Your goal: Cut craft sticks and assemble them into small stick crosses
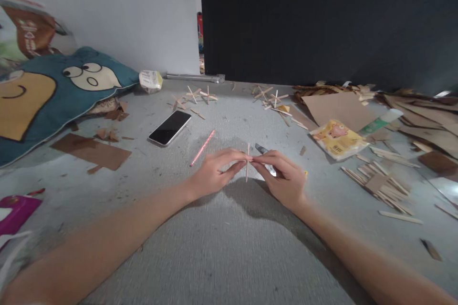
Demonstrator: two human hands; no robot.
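Observation:
In the middle of the head view, my left hand (218, 167) and my right hand (282, 176) meet fingertip to fingertip above the table. A thin wooden craft stick (247, 174) stands nearly upright between them, its two ends showing above and below the fingers. Both hands are closed in a pinch at its middle; whether a second piece crosses there is hidden by the fingertips. Behind my right fingers lies a grey utility knife (261, 148), partly covered. A pink patterned pencil (202, 147) rests on the table beyond my left hand.
A phone (170, 127) lies to the left. Crossed stick pieces (263, 93) stand toward the back. On the right are a yellow packet (338, 139), a glue stick (382, 122), a pile of loose sticks (379, 183) and cardboard (339, 112). A blue pillow (118, 74) sits at left.

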